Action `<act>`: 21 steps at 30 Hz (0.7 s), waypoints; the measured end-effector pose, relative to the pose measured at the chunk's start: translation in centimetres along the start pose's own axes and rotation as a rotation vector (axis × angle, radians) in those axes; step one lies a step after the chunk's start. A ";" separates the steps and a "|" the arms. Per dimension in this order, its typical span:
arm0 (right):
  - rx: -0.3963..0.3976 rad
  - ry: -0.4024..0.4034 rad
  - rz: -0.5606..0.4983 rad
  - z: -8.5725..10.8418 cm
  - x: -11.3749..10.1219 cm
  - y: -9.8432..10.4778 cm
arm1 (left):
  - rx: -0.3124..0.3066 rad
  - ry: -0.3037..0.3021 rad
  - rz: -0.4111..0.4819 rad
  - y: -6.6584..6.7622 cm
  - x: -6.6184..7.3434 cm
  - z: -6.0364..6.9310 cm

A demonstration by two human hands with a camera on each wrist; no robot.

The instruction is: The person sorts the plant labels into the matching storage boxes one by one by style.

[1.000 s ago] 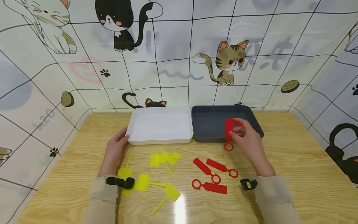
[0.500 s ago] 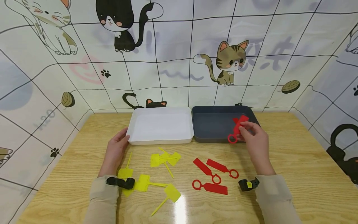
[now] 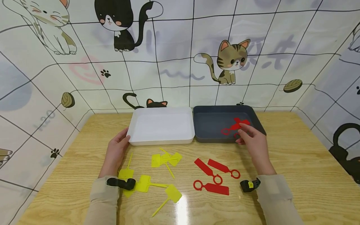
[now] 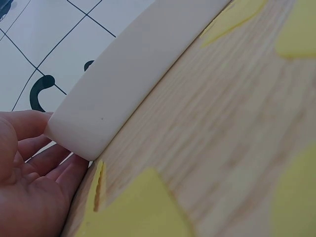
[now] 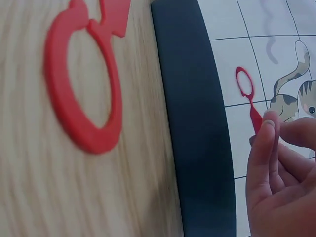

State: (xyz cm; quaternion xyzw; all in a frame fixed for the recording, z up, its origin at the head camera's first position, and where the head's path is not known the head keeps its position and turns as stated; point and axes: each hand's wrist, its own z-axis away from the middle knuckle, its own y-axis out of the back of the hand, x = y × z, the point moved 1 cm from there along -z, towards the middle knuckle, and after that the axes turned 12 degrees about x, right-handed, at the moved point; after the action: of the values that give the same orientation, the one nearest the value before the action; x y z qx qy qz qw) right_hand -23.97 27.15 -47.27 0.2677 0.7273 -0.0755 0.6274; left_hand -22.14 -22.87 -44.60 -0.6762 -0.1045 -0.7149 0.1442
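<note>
Head view: The white tray (image 3: 161,125) is held at its near left corner by the left hand (image 3: 116,148), as half a second ago. Over the right part of the dark tray (image 3: 211,123), the red tag (image 3: 233,127) has been turned, its ring swung leftward.

Left wrist view: The corner is gripped between thumb and fingers.

Right wrist view: The right hand's (image 5: 281,177) thumb and index fingertips are brought together; whether the tag is clamped cannot be told.

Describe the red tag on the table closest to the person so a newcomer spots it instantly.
Find the dark tray, right of the white tray. In front of it, three tags lie on the wooden table. Yours is the nearest red tag: its ring points left, both neighbouring tags' rings right.
</note>
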 end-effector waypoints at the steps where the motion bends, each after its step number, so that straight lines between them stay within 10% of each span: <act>1: -0.009 0.002 0.019 0.0 0.0 0.0 | -0.001 0.000 0.004 0.0 0.0 0.0; 21: -0.286 -0.090 0.188 3.4 -6.5 1.0 | -0.017 -0.031 0.027 0.0 0.1 0.1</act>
State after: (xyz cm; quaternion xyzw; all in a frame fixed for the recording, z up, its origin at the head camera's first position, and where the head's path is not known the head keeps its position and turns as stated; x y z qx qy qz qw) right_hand -20.13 24.56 -41.58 0.2388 0.6737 0.0759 0.6952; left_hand -22.04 -22.79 -44.45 -0.6898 -0.0917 -0.7031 0.1466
